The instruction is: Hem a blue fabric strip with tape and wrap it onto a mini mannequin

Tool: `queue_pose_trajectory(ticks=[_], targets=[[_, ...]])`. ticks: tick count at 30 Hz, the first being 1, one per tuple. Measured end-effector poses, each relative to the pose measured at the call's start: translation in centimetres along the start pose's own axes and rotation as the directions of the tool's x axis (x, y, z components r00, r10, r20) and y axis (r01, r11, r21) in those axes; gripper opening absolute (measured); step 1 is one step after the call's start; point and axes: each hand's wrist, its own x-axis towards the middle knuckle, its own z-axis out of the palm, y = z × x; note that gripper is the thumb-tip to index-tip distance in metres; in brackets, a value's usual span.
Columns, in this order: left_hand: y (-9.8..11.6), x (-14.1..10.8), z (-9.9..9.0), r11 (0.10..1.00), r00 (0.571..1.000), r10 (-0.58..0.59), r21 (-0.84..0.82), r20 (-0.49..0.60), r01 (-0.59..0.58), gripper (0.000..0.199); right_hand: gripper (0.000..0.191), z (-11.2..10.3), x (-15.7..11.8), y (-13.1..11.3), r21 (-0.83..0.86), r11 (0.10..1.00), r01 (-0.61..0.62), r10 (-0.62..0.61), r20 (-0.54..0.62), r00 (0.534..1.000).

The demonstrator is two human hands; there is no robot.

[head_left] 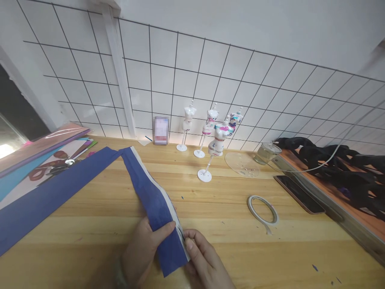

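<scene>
A long blue paper strip (pixel 153 200) with a white band of tape (pixel 161 192) along its right edge lies before me, its near end lifted. My left hand (pixel 147 245) is closed round the strip from the left, thumb on top and fingers beneath. At the right edge, close to the near end, my right hand (pixel 203 257) pinches the taped edge between thumb and forefinger. The strip bends at its far end and runs on down to the left as a blue length (pixel 60 188). A roll of white tape (pixel 264 210) lies flat to the right of my hands.
Several small white dress-form stands (pixel 204 176) stand toward the back. A glass jar (pixel 268 152), a clear disc (pixel 242 164) and a dark phone (pixel 299 194) are at right. Scissors (pixel 49 165) and coloured sheets (pixel 12 160) lie left. A wire grid (pixel 162 80) backs the table.
</scene>
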Motion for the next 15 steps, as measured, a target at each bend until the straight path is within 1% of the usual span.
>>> queue_pose_trajectory(ticks=[3,6,9,11,13,15], targets=[[-0.1,0.0,-0.1,0.999,1.0,0.021,0.042,-0.022,-0.02,0.028,0.04,0.0,-0.1,0.1,0.022,0.999,-0.029,0.03,-0.054,0.998],[-0.2,0.0,-0.1,0.999,0.999,0.04,0.037,-0.036,-0.039,0.032,0.056,-0.3,-0.5,0.0,-0.013,0.998,-0.053,0.052,-0.113,0.992],[-0.1,-0.1,0.1,0.999,0.999,0.045,0.012,-0.015,-0.044,0.031,0.069,-0.7,-0.8,0.0,-0.041,0.997,-0.063,0.057,-0.127,0.99],[-0.1,-0.1,0.1,0.999,0.998,0.043,0.021,-0.035,-0.042,0.031,0.072,-1.0,-0.9,0.1,-0.051,0.997,-0.064,0.057,-0.131,0.99],[-0.2,0.0,0.1,0.998,0.996,0.043,0.041,-0.079,-0.04,0.032,0.072,-1.1,-0.9,0.1,-0.051,0.997,-0.064,0.057,-0.135,0.989],[-0.4,0.1,0.0,0.998,0.995,0.042,0.053,-0.092,-0.037,0.032,0.073,-1.1,-0.7,0.2,-0.044,0.998,-0.05,0.044,-0.127,0.991]])
